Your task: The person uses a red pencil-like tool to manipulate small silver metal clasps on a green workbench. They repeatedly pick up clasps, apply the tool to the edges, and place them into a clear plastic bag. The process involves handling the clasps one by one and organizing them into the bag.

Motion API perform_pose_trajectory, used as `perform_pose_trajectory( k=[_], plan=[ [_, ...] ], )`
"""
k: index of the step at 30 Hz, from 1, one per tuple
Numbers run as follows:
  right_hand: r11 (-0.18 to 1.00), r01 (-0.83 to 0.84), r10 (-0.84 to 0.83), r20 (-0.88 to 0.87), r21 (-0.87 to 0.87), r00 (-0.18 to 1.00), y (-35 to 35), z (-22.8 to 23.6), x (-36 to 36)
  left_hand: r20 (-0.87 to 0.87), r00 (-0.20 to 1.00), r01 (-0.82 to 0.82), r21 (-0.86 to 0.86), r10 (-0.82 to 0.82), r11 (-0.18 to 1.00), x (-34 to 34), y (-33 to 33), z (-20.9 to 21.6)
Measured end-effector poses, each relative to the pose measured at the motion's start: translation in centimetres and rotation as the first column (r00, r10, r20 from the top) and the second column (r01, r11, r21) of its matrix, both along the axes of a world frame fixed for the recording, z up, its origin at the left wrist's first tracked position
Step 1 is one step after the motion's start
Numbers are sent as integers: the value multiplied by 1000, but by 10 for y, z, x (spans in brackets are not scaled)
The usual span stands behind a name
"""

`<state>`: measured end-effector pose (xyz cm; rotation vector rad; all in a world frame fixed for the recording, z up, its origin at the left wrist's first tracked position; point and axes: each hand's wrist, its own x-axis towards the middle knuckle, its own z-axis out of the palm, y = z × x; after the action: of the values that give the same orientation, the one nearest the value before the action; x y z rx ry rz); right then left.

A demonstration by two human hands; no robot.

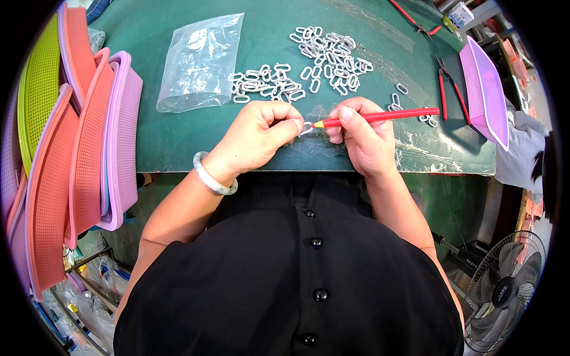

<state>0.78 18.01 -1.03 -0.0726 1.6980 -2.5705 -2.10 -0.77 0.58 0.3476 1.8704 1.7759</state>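
Between thumb and forefinger, my left hand (261, 135) pinches a small pale oval link (306, 129) just above the table's near edge. My right hand (367, 133) grips a red pencil-shaped tool (398, 114), its yellowish tip pointing left and touching or nearly touching the link. Beyond my hands lie a pile of grey-white oval links (332, 53) and a smaller pile (270, 82) to its left. A few loose links (395, 102) rest past my right hand; others are partly hidden behind the red tool.
A clear plastic bag (199, 65) lies at the far left of the green table (148, 142). Red-handled pliers (442, 89) and a purple basket (484, 95) are on the right. Stacked coloured baskets (89, 130) stand left. A fan (504, 291) is at lower right.
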Motion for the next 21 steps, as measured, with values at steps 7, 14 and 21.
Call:
perform_pose_trajectory(
  k=[7,14,21],
  plan=[
    [1000,-6,6,0,-19,1000,2,0,-1,-5,1000,-5,-20,5,1000,-1,-2,2],
    [1000,-4,4,10,17,1000,-1,1,-1,4,1000,9,-16,-9,1000,-1,-1,1],
    [997,11,-11,1,-71,1000,1,0,-2,-1,1000,-4,-3,4,1000,-1,-1,0]
  ],
)
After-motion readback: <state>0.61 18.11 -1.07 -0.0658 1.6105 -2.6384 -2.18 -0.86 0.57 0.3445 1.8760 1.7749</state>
